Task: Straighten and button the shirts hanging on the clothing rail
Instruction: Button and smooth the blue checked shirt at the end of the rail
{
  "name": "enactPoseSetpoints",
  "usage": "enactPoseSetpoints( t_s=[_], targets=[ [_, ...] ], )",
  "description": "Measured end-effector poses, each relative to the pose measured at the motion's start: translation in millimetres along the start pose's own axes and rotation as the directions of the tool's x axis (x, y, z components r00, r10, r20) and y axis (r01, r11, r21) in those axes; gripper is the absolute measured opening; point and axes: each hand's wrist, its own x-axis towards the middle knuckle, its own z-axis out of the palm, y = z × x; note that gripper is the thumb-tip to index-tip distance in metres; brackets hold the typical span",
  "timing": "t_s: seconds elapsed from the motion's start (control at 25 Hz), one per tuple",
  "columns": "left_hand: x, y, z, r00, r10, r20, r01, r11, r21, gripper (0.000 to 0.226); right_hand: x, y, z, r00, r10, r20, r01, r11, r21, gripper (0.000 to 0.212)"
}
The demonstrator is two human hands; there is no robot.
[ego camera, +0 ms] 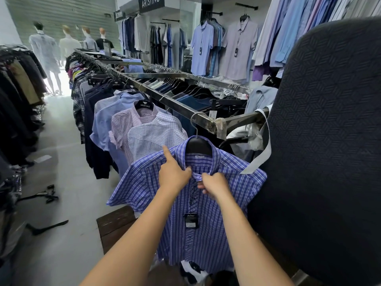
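- One view only, head-worn and wide-angle, looking forward and down over both forearms.
- Very near: blue checked shirt [142,182] fills lower centre, with left hand [174,176] and right hand [214,183] gripping at its collar.
- Faces along the clothing rail [179,107], which recedes up-left toward the mannequins [46,50].
- Right side is blocked by a dark padded form [329,141], possibly a chair back, close to the lens.

Cool, even indoor light fills the shop and leaves only soft, faint shadows. At the upper left the mannequins [49,50] wash out in daylight glare, and the floor [58,102] beneath them glows white. The wide lens bows the clothing rail [181,108] and stretches the edges (the left margin smears into blur) — the centre is sharp.
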Motion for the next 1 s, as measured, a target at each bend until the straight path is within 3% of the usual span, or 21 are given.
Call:
enactPoseSetpoints(
  t_s=[0.08, 0.32, 0.4, 0.52, 0.64, 0.72, 0.8, 0.92, 1.0],
  targets=[
    [0.9, 2.4, 3.4, 1.000, -0.016, 0.007, 0.016, 1.000, -0.010, 0.119, -1.3, 0.2, 1.5, 1.000, 0.020, 0.008, -0.020, 0.998, 0.064, 0.030],
    [-2.4, 5.2, 7.0, 0.997, -0.064, 0.052, 0.074, 0.972, -0.222, 0.120, -6.3, 2.6, -2.2, 0.999, 0.033, -0.002, -0.032, 0.997, 0.070, 0.027],
    [-7.0, 5.6, 8.0, 0.998, -0.051, 0.042, 0.059, 0.974, -0.220, 0.118, -9.4, 2.6, -6.6, 1.000, 0.011, 0.015, -0.012, 0.999, 0.038, 0.024],
    [-17.6, 11.8, 10.0, 0.998, -0.026, -0.063, 0.017, 0.991, -0.133, 0.109, -18.7, 0.3, -28.9, 0.990, -0.063, 0.127, 0.066, 0.998, -0.023, 0.036],
    [-33.3, 24.4, 14.2, 0.966, 0.104, -0.237, -0.139, 0.981, -0.136, 0.079, -18.6, 9.9, -67.4, 0.982, -0.115, 0.152, 0.143, 0.972, -0.186, 0.043],
    [-43.4, 31.7, 18.9, 0.943, 0.183, -0.278, -0.229, 0.963, -0.143, 0.057, -16.4, 21.2, -96.3, 0.989, -0.144, 0.038, 0.149, 0.967, -0.208, 0.039],
    [-50.3, 37.1, 24.2, 0.937, 0.205, -0.284, -0.255, 0.955, -0.152, 0.038, -19.2, 29.5, -120.4, 0.973, -0.163, -0.163, 0.129, 0.971, -0.200, 0.036],
    [-57.1, 44.3, 30.5, 0.932, 0.245, -0.269, -0.296, 0.940, -0.169, 0.022, -23.2, 34.2, -140.3, 0.879, -0.147, -0.454, 0.105, 0.988, -0.117, 0.020],
    [-59.6, 50.7, 34.4, 0.919, 0.330, -0.215, -0.369, 0.913, -0.172, 0.016, -21.3, 32.6, -143.2, 0.884, -0.162, -0.438, 0.148, 0.987, -0.065, 0.027]
  ],
)
